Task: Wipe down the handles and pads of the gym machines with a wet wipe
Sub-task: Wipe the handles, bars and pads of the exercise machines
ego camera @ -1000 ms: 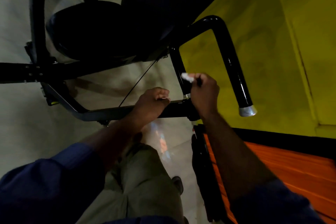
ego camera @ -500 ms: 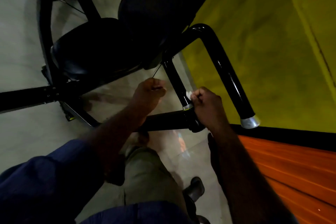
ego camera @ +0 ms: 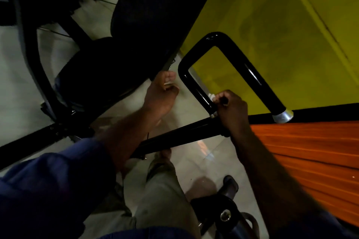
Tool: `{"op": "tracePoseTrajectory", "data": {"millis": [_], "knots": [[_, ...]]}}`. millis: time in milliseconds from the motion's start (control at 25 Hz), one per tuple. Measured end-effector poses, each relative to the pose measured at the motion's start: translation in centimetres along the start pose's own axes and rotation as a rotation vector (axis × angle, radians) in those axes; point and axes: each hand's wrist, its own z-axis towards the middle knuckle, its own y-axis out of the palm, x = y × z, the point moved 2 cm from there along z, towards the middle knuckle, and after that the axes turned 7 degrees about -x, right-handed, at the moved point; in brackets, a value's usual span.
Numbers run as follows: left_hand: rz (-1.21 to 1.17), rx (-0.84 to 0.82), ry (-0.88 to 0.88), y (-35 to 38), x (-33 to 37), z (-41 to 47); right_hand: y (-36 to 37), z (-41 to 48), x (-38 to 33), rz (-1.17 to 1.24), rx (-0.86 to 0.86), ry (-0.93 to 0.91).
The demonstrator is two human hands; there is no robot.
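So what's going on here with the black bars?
A person is cleaning a gym machine. Their right-hand grip presses a white wet wipe round the inner leg of the black U-shaped handle, low down near its joint. The left-hand grip is off the bars, by the lower edge of the dark back pad; whether it holds anything is unclear.

The person wears a dark blue long-sleeved fabric shirt. Its left sleeve (ego camera: 58, 180) is loose and creased and is pushed up, ending in a bunched edge on the forearm. The right sleeve (ego camera: 320, 227) shows only as a dark blue fold at the lower right corner. Both forearms are uncovered from there down to the bare left hand (ego camera: 161, 95) and bare right hand (ego camera: 232, 110). Below the shirt hem are olive-grey fabric trousers (ego camera: 161, 196), wrinkled along the leg.
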Motion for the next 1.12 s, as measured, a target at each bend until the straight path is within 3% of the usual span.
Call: {"op": "tracePoseTrajectory", "data": {"millis": [120,240,440,520,600,640,760,880,920,1000,1120], "knots": [[0.088,-0.064,0.035,-1.9,0.5,0.2,2.3,5.1,-5.7,0.322,-0.017,0.041],[0.173,-0.105,0.038,-3.9,0.5,0.6,2.4,8.0,-8.4,0.683,-0.139,0.112],[0.186,-0.124,-0.003,-5.5,0.5,0.0,1.0,5.8,-4.0,0.303,-0.338,0.097],[0.172,-0.157,-0.023,-5.2,-0.1,0.4,1.3,7.0,-5.6,0.233,-0.27,-0.005],[0.122,-0.164,-0.043,-4.6,-0.3,0.9,1.9,8.1,-7.9,0.273,-0.063,-0.054],[0.084,-0.159,-0.055,-4.4,-0.3,1.1,2.3,7.5,-8.5,0.184,0.032,-0.095],[-0.032,-0.137,-0.073,-3.6,0.0,1.3,2.6,2.5,-5.6,0.039,0.238,-0.256],[-0.128,-0.128,-0.101,-3.3,-0.5,1.3,2.4,-0.7,-4.7,-0.224,0.095,-0.547],[-0.16,-0.122,-0.112,-3.1,-0.8,1.3,2.0,0.0,-6.1,-0.299,0.031,-0.574],[-0.224,-0.104,-0.116,-3.1,-1.5,1.4,0.6,2.1,-9.2,-0.412,0.071,-0.619],[-0.271,-0.096,-0.101,-3.6,-1.8,1.5,-1.1,3.9,-11.2,-0.252,0.568,-0.509]]}}
